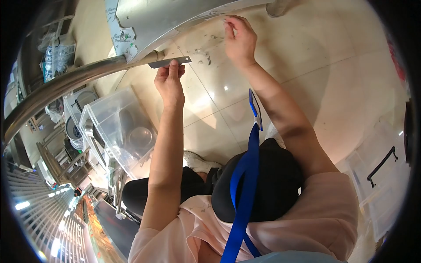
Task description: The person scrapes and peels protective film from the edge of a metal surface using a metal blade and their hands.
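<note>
My left hand (170, 83) pinches a flat grey cutter blade (170, 62) between thumb and fingers. The blade has a small hole at its right end and lies close to the metal leg bar. My right hand (241, 40) is raised near the edge of a stainless steel panel (175, 17), its fingers curled together; anything between the fingertips is too small to make out. Printed protective film (124, 37) with a torn edge clings to the panel's left side.
A curved metal tube (66, 83) runs along the left. Clear plastic bins stand at left (120, 115) and right (372, 175). Small dark scraps (202, 56) lie on the tiled floor (206, 94). A blue lanyard (247, 175) with a badge hangs from my neck.
</note>
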Available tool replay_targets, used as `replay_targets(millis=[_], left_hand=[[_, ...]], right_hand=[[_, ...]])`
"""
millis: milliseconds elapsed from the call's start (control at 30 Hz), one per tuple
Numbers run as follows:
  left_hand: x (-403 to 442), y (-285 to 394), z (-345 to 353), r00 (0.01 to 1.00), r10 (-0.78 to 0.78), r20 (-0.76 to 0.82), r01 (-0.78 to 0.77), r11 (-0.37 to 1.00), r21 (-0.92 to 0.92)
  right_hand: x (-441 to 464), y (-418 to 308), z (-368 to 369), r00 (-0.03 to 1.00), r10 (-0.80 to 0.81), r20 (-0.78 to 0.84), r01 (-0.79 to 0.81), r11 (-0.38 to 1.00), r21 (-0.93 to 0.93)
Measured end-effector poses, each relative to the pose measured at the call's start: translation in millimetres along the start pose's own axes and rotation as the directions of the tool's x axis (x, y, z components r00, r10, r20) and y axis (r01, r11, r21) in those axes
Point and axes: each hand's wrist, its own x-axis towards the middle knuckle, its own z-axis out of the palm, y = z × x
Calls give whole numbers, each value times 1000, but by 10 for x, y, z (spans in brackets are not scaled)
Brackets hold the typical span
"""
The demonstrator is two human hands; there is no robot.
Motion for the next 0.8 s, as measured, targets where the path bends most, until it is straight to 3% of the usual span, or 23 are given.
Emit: replay_targets(millis=[167, 267, 367, 567, 667, 800], left_hand=[[27, 34, -5, 999, 33, -4, -33, 999, -25], [39, 17, -56, 999, 36, -26, -36, 999, -16], [25, -23, -88, 999, 20, -27, -21, 999, -28], [24, -55, -89, 999, 12, -32, -14, 998, -60], [35, -55, -104, 999, 14, -36, -16, 998, -53], [44, -80, -131, 999, 9, -39, -10, 999, -34]], right_hand=[[-129, -159, -1, 992, -71, 104, 74, 997, -22], [-270, -141, -63, 931, 198, 307, -217, 976, 29], [-356, -88, -84, 788, 426, 444, -547, 816, 188], [-386, -66, -176, 775, 289, 563, -434, 890, 141], [-325, -142, -235, 724, 398, 563, -508, 860, 46], [-327, 60, -229, 709, 304, 636, -147, 946, -289]])
